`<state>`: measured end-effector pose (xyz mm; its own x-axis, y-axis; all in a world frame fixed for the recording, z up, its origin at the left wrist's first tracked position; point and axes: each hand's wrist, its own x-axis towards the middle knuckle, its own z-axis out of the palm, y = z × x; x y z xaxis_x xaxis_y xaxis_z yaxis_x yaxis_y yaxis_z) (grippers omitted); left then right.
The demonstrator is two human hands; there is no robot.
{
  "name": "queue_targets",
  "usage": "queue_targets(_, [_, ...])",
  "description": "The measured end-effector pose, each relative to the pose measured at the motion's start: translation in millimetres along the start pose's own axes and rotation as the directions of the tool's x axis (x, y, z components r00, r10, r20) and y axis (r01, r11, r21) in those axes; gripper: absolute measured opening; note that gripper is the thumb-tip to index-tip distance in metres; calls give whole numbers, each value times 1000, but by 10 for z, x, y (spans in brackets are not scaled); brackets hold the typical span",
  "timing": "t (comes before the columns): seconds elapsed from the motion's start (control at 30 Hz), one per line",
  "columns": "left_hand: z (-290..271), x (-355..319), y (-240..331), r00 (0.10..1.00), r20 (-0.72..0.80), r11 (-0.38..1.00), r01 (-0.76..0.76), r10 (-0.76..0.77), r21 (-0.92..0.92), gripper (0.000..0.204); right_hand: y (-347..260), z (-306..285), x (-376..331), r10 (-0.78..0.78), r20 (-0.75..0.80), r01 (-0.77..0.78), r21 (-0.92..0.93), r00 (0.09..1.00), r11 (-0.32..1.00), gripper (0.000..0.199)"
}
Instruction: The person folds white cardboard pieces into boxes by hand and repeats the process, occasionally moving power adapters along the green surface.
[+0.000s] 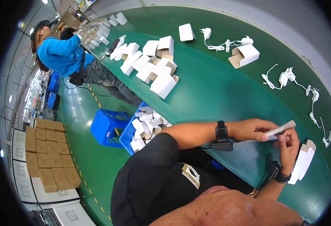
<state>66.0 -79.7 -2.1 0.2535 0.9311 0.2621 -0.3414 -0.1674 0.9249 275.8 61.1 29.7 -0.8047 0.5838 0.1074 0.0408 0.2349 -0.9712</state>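
Note:
A thin white piece of folded card [284, 128], seen almost edge-on, is held between both hands over the green table. My left hand [253, 130] pinches its near left end with thumb and fingers. Just to the right, my right hand [289, 142] is closed on the card's lower side, the thumb pressed toward the fingers. Part of the card is hidden by the fingers. Beside my right hand lie flat, unfolded white cartons [303, 162] with brown inner flaps.
White chargers with cables [286, 77] line the table's far side, near an open white box [244, 55]. Several white boxes [163, 83] cluster left. A blue crate [126, 140] of white cartons and a blue stool [108, 126] stand below. A person in blue [62, 54] works further off.

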Motion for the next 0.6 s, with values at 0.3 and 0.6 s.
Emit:
queue_targets(0.3, [113, -1, 36, 907, -360, 971, -239, 219, -11, 67, -146, 509, 1, -131, -240, 115, -79, 962, 990, 37])
queue_targets(0.6, [-15, -32, -205, 942, -318, 984, -50, 103, 171, 42, 397, 317, 4, -24, -169, 42, 103, 985, 994, 36])
